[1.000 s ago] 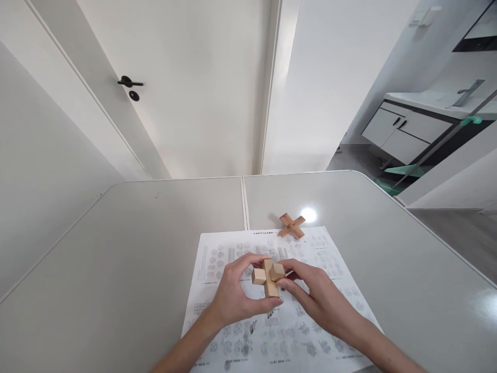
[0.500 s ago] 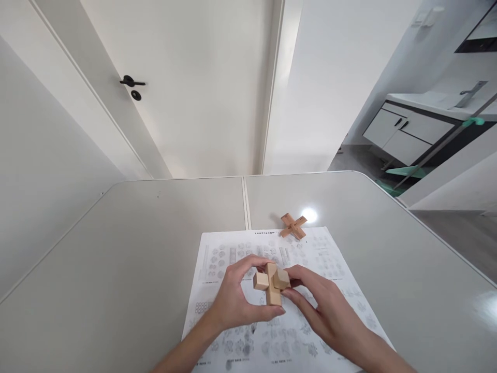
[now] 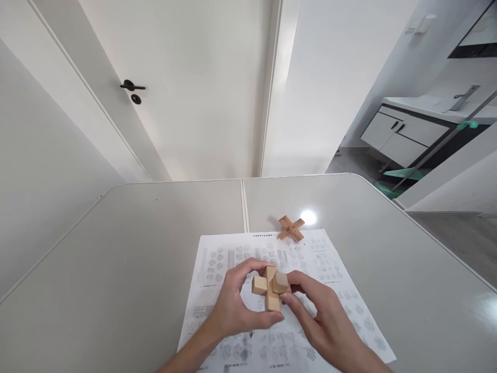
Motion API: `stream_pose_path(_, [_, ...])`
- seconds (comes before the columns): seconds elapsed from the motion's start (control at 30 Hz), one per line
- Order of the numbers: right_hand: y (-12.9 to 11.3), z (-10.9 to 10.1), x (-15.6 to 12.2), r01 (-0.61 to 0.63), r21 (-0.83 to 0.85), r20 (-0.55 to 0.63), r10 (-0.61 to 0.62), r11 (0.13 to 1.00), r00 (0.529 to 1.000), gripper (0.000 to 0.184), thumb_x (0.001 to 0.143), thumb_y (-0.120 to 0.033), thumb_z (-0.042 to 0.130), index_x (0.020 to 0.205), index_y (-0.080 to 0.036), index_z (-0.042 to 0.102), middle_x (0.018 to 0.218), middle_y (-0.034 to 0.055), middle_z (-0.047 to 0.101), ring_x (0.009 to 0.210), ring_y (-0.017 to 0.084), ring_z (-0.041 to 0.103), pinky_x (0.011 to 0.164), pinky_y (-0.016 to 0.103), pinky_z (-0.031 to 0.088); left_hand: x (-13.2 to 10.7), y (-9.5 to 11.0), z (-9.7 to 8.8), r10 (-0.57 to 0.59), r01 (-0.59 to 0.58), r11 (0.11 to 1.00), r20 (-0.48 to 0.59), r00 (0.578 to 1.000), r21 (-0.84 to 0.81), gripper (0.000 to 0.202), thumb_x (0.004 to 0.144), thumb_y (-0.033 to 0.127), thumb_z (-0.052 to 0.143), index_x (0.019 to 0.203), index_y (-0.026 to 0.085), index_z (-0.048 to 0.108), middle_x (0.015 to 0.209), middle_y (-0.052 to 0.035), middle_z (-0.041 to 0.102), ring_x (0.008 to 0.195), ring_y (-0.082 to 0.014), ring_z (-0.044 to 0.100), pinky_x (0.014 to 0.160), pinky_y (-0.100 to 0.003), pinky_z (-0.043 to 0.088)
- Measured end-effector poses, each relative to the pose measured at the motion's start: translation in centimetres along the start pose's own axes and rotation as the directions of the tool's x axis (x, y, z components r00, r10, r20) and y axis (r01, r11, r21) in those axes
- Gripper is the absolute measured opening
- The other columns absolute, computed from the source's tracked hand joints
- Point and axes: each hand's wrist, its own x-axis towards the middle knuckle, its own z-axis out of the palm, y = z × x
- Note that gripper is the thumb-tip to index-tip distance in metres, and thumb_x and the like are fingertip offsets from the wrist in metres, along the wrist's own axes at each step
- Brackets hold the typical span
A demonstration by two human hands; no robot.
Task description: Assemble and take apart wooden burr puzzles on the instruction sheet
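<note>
A light wooden burr puzzle [image 3: 272,302], made of interlocking square bars, is held between both hands above a printed sheet [image 3: 217,243]. My left hand [image 3: 236,300] grips it from the left, thumb at the near end of the upright bar and fingers at the far end. From the right, my right hand [image 3: 314,305] pinches the puzzle's right side between thumb and index finger. Part of that side is hidden by the fingers. Beyond the hands, a darker brown wooden cross [image 3: 291,228] lies by the sheet's far edge.
The sheet lies on a grey table [image 3: 116,269] with a seam [image 3: 244,207] down its middle. Past the table's far edge stands a white door [image 3: 202,93] with a black handle [image 3: 132,85]. A washbasin cabinet [image 3: 404,129] is at the far right.
The view has shifted slightly. Both hands keep their hold on the burr puzzle, which looks almost the same, and the brown cross stays by the sheet.
</note>
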Motion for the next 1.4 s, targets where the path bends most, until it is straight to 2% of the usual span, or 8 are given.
stream_pose_path(0.17, [0.1,0.5,-0.4,0.055,-0.013,0.002,-0.055,0.998,0.998,0.016,0.107,-0.029,0.046,0.095,-0.025,0.055,0.085,0.0016,0.063,0.072,0.019,0.059,0.066,0.03,0.048,-0.3,-0.1,0.0,0.048,-0.048,0.999,0.016,0.999,-0.007,0.062,0.063,0.033,0.093,0.118,0.026,0.066,0.104,-0.0036,0.069,0.091,-0.0227,0.062,0.085,-0.036,0.049])
stream_pose_path(0.37, [0.6,0.6,-0.5,0.022,0.013,-0.008,-0.022,1.0,1.0,0.016,0.107,-0.032,0.046,0.099,-0.025,0.057,0.085,0.0022,0.064,0.074,0.02,0.061,0.066,0.029,0.05,-0.3,-0.1,0.2,0.015,-0.015,1.0,0.001,1.0,-0.012,0.059,0.064,0.036,0.093,0.116,0.026,0.066,0.102,-0.0034,0.069,0.091,-0.023,0.062,0.086,-0.037,0.049])
stream_pose_path(0.47, [0.8,1.1,-0.7,0.013,0.055,-0.055,-0.01,0.998,0.998,0.016,0.107,-0.034,0.046,0.102,-0.025,0.058,0.087,0.0025,0.063,0.076,0.02,0.062,0.069,0.03,0.052,-0.3,0.1,0.5,0.027,-0.027,1.0,-0.008,1.0,-0.01,0.061,0.063,0.035,0.094,0.117,0.027,0.066,0.101,-0.0028,0.069,0.091,-0.023,0.063,0.087,-0.037,0.049])
stream_pose_path(0.67, [0.5,1.8,-1.2,0.111,0.06,-0.128,-0.103,0.992,0.987,0.018,0.108,-0.033,0.045,0.097,-0.023,0.056,0.081,0.0009,0.056,0.069,0.018,0.054,0.063,0.029,0.046,-0.7,0.3,0.7,0.058,-0.057,0.997,0.008,0.998,-0.047,0.064,0.062,0.04,0.094,0.118,0.025,0.066,0.101,-0.0046,0.069,0.09,-0.0239,0.063,0.084,-0.036,0.05])
stream_pose_path(0.9, [0.9,2.0,-1.5,0.132,0.041,-0.147,-0.124,0.99,0.981,0.019,0.108,-0.031,0.045,0.095,-0.023,0.057,0.082,0.0032,0.058,0.07,0.019,0.056,0.064,0.031,0.045,-1.0,0.5,1.1,0.035,-0.038,0.995,-0.032,0.999,-0.096,0.061,0.061,0.037,0.094,0.114,0.024,0.067,0.098,-0.004,0.069,0.088,-0.0234,0.062,0.084,-0.036,0.05])
stream_pose_path(1.1, [1.1,2.2,-1.4,0.148,0.093,-0.171,-0.131,0.985,0.977,0.019,0.108,-0.035,0.047,0.102,-0.024,0.061,0.084,0.0041,0.062,0.074,0.021,0.061,0.067,0.032,0.051,-1.1,0.6,1.0,0.013,-0.018,0.995,-0.052,0.999,-0.102,0.062,0.056,0.032,0.096,0.111,0.025,0.067,0.097,-0.0029,0.067,0.086,-0.0225,0.061,0.081,-0.035,0.048])
stream_pose_path(1.27, [1.1,2.6,-1.5,0.064,0.182,-0.168,-0.033,0.981,0.985,0.024,0.107,-0.045,0.048,0.114,-0.026,0.061,0.103,0.0083,0.069,0.09,0.023,0.068,0.081,0.034,0.058,-1.0,0.6,0.8,0.034,-0.04,0.994,-0.057,0.998,-0.105,0.064,0.061,0.038,0.095,0.117,0.027,0.066,0.101,-0.0036,0.066,0.091,-0.0241,0.061,0.086,-0.038,0.048])
stream_pose_path(1.4, [1.2,2.9,-2.0,-0.021,0.189,-0.119,0.044,0.982,0.992,0.026,0.106,-0.046,0.05,0.112,-0.025,0.063,0.102,0.0083,0.073,0.087,0.023,0.07,0.078,0.03,0.058,-1.0,0.7,0.8,0.028,-0.032,0.992,-0.039,0.999,-0.125,0.066,0.063,0.044,0.094,0.121,0.028,0.066,0.106,-0.0055,0.065,0.097,-0.0263,0.06,0.089,-0.041,0.049])
